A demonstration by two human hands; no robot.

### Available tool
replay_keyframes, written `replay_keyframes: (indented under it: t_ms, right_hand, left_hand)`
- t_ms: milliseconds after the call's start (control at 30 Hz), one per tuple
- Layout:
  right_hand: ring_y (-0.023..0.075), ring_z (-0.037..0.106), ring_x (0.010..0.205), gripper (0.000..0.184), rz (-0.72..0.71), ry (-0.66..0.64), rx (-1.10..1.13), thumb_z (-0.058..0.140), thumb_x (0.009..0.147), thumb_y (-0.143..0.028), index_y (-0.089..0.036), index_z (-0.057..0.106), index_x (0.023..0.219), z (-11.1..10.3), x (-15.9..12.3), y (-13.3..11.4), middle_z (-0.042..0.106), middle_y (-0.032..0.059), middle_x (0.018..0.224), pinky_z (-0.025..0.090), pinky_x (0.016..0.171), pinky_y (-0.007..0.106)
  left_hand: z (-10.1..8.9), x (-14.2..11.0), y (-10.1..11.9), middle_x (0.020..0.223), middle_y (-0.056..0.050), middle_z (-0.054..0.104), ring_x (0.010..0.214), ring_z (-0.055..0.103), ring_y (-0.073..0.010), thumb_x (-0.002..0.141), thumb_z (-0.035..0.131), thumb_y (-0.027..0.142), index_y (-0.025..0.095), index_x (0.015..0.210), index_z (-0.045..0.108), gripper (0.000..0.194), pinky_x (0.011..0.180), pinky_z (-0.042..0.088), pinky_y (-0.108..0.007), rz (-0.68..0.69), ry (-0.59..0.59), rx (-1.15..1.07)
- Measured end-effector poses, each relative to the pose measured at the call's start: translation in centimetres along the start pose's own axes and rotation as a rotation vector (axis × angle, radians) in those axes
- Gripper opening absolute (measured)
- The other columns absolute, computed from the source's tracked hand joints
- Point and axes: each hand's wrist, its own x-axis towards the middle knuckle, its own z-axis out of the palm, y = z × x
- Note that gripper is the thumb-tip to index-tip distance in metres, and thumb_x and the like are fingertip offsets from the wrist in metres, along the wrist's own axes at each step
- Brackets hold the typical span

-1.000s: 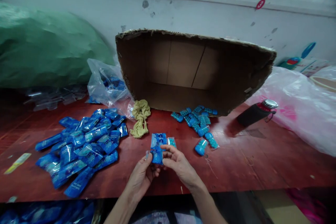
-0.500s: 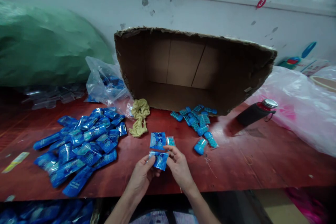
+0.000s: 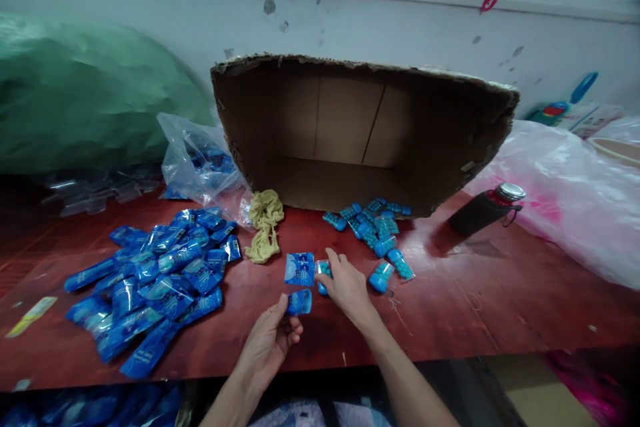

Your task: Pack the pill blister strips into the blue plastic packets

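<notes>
My left hand (image 3: 273,333) pinches a small blue printed packet (image 3: 300,302) between thumb and fingers, just above the table's front part. My right hand (image 3: 347,283) is at a small clear-fronted packet of blue beads (image 3: 323,271) lying on the table. Its thumb and forefinger are apart, on either side of that packet, and they partly cover it. A flat blue printed card or wrapper (image 3: 299,269) lies left of the bead packet. Several similar bead packets (image 3: 373,230) lie in a loose group beyond my right hand.
A pile of blue printed packets (image 3: 160,273) spreads over the red table (image 3: 480,320) at left. Behind stand a cardboard box (image 3: 365,120) on its side, a crumpled yellowish cloth (image 3: 265,223) and a clear bag (image 3: 200,160). A dark bottle (image 3: 485,210) stands at right.
My right hand has let go of the blue packet and moved up and right to the bead packet. My left hand keeps the blue packet, now turned and showing a rounded end.
</notes>
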Motion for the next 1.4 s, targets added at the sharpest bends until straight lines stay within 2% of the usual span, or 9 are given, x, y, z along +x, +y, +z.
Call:
replay_keyframes:
  t_ms: [233, 367, 567, 700, 833, 967, 1100, 1233, 1400]
  right_hand:
    - [0.017, 0.056, 0.071, 0.016, -0.033, -0.048, 0.057, 0.057, 0.07, -0.025, -0.021, 0.056, 0.086, 1.0, 1.7, 0.6, 0.055, 0.0002, 0.076, 0.037, 0.062, 0.025]
    - [0.0126, 0.052, 0.06, 0.012, -0.049, 0.005, 0.163, 0.046, 0.078, -0.028, -0.019, 0.053, 0.079, 1.1, 1.2, 2.3, 0.053, -0.0027, 0.065, 0.037, 0.053, 0.021]
    - [0.0139, 0.053, 0.066, 0.012, -0.08, 0.083, 0.226, 0.047, 0.079, -0.025, -0.02, 0.057, 0.084, 0.4, 0.4, 2.8, 0.055, 0.0005, 0.075, 0.041, 0.06, 0.024]
    - [0.021, 0.054, 0.079, 0.017, -0.097, 0.077, -0.042, 0.052, 0.078, -0.026, -0.024, 0.059, 0.094, 0.1, -0.4, 1.6, 0.055, 0.0058, 0.089, 0.041, 0.063, 0.029]
    - [0.027, 0.051, 0.084, 0.03, -0.086, 0.101, -0.278, 0.057, 0.076, -0.023, -0.026, 0.054, 0.105, 1.5, -2.3, 0.9, 0.056, 0.0106, 0.094, 0.041, 0.062, 0.034]
    - [0.0241, 0.051, 0.091, 0.035, -0.129, 0.124, 0.026, 0.052, 0.076, -0.017, -0.025, 0.05, 0.11, 2.1, -3.5, 1.0, 0.057, 0.0077, 0.099, 0.043, 0.075, 0.035]
    - [0.0214, 0.051, 0.096, 0.038, -0.18, 0.093, 0.431, 0.054, 0.073, -0.017, -0.025, 0.049, 0.11, 0.4, -3.9, 0.2, 0.056, 0.0042, 0.104, 0.04, 0.086, 0.035]
    - [0.0226, 0.048, 0.1, 0.039, -0.313, 0.02, 0.421, 0.055, 0.074, -0.015, -0.026, 0.051, 0.111, -0.7, -4.5, -1.0, 0.056, 0.0037, 0.109, 0.034, 0.092, 0.04]
    - [0.0233, 0.046, 0.099, 0.044, -0.413, -0.027, 0.306, 0.052, 0.076, -0.013, -0.027, 0.048, 0.118, -0.9, -4.8, -1.2, 0.055, 0.0041, 0.113, 0.037, 0.087, 0.039]
  left_hand:
    - [-0.6, 0.4, 0.1, 0.044, 0.0, 0.057, 0.042, 0.054, -0.0101, 0.066, 0.065, 0.034, 0.014, 0.062, 0.052, 0.023, 0.037, 0.04, -0.017, 0.056, 0.025, 0.0]
    - [-0.7, 0.6, 0.4, 0.044, 0.0, 0.057, 0.042, 0.054, -0.01, 0.065, 0.066, 0.034, 0.015, 0.064, 0.053, 0.024, 0.038, 0.041, -0.017, 0.084, 0.032, 0.006]
    - [-0.7, 0.9, 0.8, 0.046, 0.001, 0.058, 0.044, 0.055, -0.0103, 0.06, 0.069, 0.035, 0.014, 0.066, 0.055, 0.027, 0.041, 0.043, -0.018, 0.186, 0.053, 0.056]
    - [-0.9, 0.9, 1.1, 0.045, 0.001, 0.057, 0.043, 0.054, -0.01, 0.057, 0.071, 0.036, 0.014, 0.067, 0.055, 0.029, 0.04, 0.042, -0.018, 0.197, 0.078, 0.044]
    - [-0.9, 0.9, 1.1, 0.043, 0.002, 0.055, 0.043, 0.054, -0.0101, 0.06, 0.069, 0.038, 0.014, 0.065, 0.055, 0.028, 0.039, 0.042, -0.018, 0.18, 0.065, 0.02]
    - [-0.8, 0.9, 0.9, 0.043, 0.001, 0.055, 0.043, 0.055, -0.0107, 0.061, 0.068, 0.039, 0.013, 0.063, 0.055, 0.028, 0.038, 0.042, -0.018, 0.141, 0.065, 0.003]
    - [-0.5, 0.8, 0.9, 0.042, 0.001, 0.055, 0.043, 0.054, -0.0106, 0.059, 0.068, 0.039, 0.013, 0.062, 0.056, 0.029, 0.039, 0.042, -0.018, 0.151, 0.065, 0.011]
    - [-0.3, 0.6, 1.1, 0.042, 0.001, 0.055, 0.042, 0.053, -0.01, 0.059, 0.068, 0.04, 0.013, 0.063, 0.057, 0.03, 0.04, 0.041, -0.019, 0.191, 0.041, 0.028]
    - [-0.5, 0.5, 1.1, 0.043, 0.001, 0.056, 0.041, 0.051, -0.0092, 0.059, 0.068, 0.04, 0.012, 0.064, 0.057, 0.03, 0.041, 0.042, -0.019, 0.208, 0.038, 0.049]
